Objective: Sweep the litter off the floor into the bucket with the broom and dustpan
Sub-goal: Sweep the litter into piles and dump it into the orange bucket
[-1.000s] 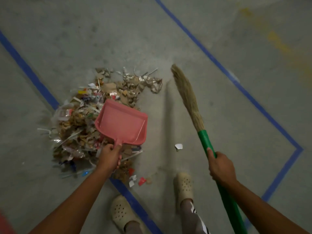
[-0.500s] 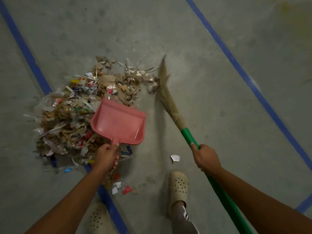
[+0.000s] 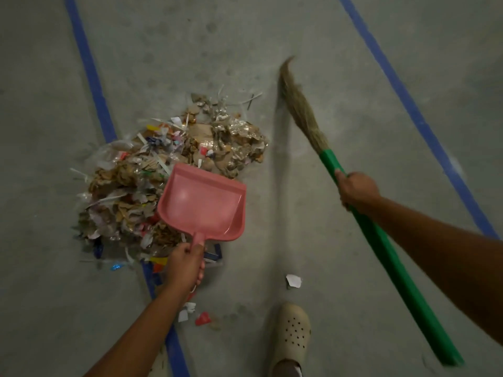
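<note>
As far as the head view shows, the job is at its gathering stage; the litter point(image 3: 168, 180) lies heaped in one pile on the concrete floor point(image 3: 245, 36), across a blue tape line point(image 3: 89, 74), and none of it is in the dustpan point(image 3: 202, 206), whose pink tray looks bare; the bucket is not in view, so loading and tipping all seem left to do. A white scrap point(image 3: 293, 280) sits well apart from the heap near a pale shoe point(image 3: 292, 333), and a red scrap point(image 3: 202, 319) with a few bits lies just below the left forearm; these strays look unswept. The left hand point(image 3: 185, 263) has its fingers wrapped round the dustpan's stub handle, the tray over the pile's near right edge, though whether its lip touches the floor I cannot tell; the right hand point(image 3: 356, 190) is curled round the green shaft of the broom point(image 3: 381, 240) just below the bristles point(image 3: 302, 112), which hang to the right of the heap, apart from it. Half a second ago those bristles were against the pile's far right edge; now they have swung back out to the right, while the dustpan has kept its place by the heap and stayed unloaded.
</note>
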